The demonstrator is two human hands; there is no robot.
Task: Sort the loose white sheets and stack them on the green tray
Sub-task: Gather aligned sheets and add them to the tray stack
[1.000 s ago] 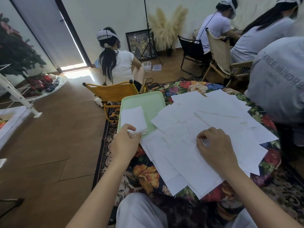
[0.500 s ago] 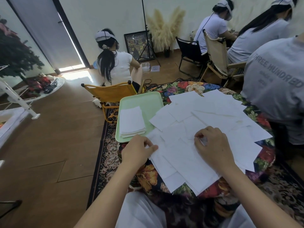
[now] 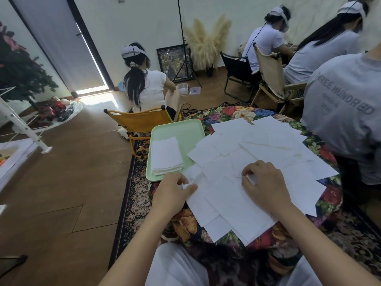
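Pinching edge of loose white sheets just right of green tray: left hand, thumb and fingers clamped on sheet corner. Right hand: knuckles up, fingers curled, grip on sheet further right of tray. Grey shirt far right of tray: "THREE HUNDRED". Tray on floral worktop holds neat stack of white sheets.

floral table, sheets, tray

White sheets, pale green tray, dark floral tablecloth, yellow chair.
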